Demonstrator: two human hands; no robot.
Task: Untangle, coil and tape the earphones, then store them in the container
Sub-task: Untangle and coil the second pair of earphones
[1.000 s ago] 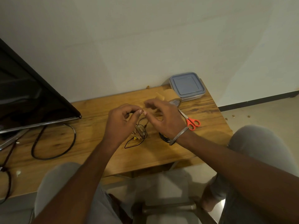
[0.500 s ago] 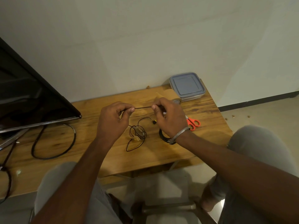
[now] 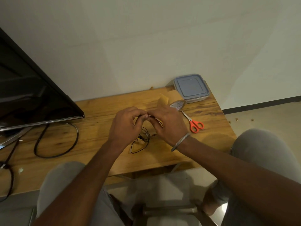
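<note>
left hand [image 3: 125, 128] and right hand [image 3: 168, 128] pinch the earphones [image 3: 143, 139], cord trailing nearward.

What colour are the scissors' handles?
Orange-red; the scissors show clearly in the head view, right of the hands.

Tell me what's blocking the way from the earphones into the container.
The container is closed, with its blue lid on. The tape roll stands right in front of it, on the line from the earphones, whose cable the left hand and right hand pinch. The scissors lie off to the side.
</note>
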